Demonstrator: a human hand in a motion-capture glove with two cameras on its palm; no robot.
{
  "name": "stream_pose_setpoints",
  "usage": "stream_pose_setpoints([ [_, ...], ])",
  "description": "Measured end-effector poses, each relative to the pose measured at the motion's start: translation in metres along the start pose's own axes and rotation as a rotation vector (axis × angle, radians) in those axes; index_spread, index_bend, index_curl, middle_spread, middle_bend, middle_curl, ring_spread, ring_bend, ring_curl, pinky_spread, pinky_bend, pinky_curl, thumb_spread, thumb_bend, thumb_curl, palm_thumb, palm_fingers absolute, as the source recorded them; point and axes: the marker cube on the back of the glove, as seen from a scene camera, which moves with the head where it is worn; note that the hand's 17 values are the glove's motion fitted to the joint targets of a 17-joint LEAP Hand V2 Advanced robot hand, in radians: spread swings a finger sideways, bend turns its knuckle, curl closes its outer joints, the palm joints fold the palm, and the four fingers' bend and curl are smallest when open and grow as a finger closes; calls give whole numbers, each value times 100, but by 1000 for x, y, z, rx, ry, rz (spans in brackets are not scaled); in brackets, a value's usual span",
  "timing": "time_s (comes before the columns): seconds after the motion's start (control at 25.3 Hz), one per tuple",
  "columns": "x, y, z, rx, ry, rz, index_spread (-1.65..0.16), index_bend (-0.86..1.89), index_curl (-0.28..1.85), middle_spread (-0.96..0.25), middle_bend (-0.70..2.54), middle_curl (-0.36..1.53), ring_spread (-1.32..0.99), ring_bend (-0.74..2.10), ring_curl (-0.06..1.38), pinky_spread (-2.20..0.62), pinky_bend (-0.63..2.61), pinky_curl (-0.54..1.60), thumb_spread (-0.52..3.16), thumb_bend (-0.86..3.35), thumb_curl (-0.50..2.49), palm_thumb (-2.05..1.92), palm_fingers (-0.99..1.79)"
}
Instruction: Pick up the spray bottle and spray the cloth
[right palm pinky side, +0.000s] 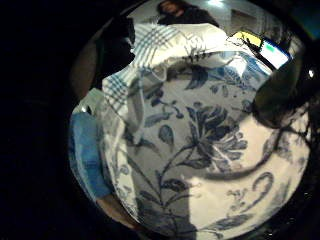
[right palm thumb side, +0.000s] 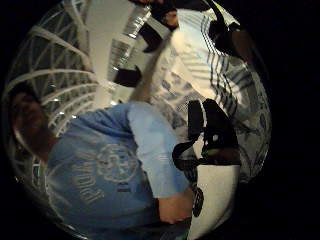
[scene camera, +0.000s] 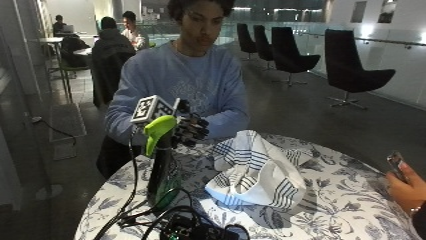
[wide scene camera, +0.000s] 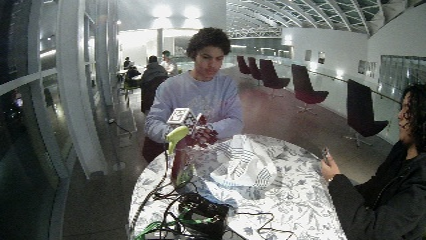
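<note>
Nearest the lens, at 6 o'clock of the outside view: black box (scene camera: 193, 231) with a tangle of cables on the round table (scene camera: 346, 200). Covered by a white tablecloth (scene camera: 333, 175) with blue flowers and leaves; same pattern close under the palm in the little-finger view (right palm pinky side: 200, 150).

Just behind the box: spray bottle (scene camera: 160, 165), upright on the table, dark body, bright green trigger head on top. Seen also in the wide view (wide scene camera: 178, 160). No label or brand readable on it.

At about 3 o'clock from the bottle, near but apart: cloth (scene camera: 256, 170), white with dark blue stripes, lying in a loose heap on the tablecloth. Shown also as a striped heap in the little-finger view (right palm pinky side: 165, 45) and in the wide view (wide scene camera: 243, 162).

At about 2 o'clock from the green head, just beside it: gloved right hand (scene camera: 190, 129), raised above the table, in front of the chest. Fingers (scene camera: 197, 134) loosely bent and pointing down, with nothing seen between them; cannot tell whether touching the trigger head or only next to it. Same position in the wide view (wide scene camera: 203, 134).

Behind the hand: light blue sweatshirt (scene camera: 180, 80) of the person. Carries a round emblem and some letters, visible in the thumb-side view (right palm thumb side: 100, 165), but not possible to read.
</note>
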Motion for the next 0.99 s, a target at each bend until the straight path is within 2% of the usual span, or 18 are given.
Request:
stream_pose_setpoints([
  [0.2, 20, 17, -47, 309, -353, 114, -33, 27, 35, 0, 21, 28, 3, 19, 19, 20, 21, 26, 115, 30, 32, 69, 66],
  [0.36, 43, 23, -67, 546, -456, 120, -32, 25, 36, -1, 22, 30, 3, 19, 20, 21, 19, 26, 115, 26, 33, 68, 69],
  [0.59, 57, 42, -71, 500, -462, 136, -32, 22, 37, -2, 22, 32, 2, 19, 22, 20, 17, 27, 116, 21, 34, 68, 71],
  [0.99, 93, -8, -92, 659, -369, 286, -33, 10, 35, -2, 23, 35, 2, 21, 25, 20, 20, 29, 116, 14, 36, 70, 67],
])
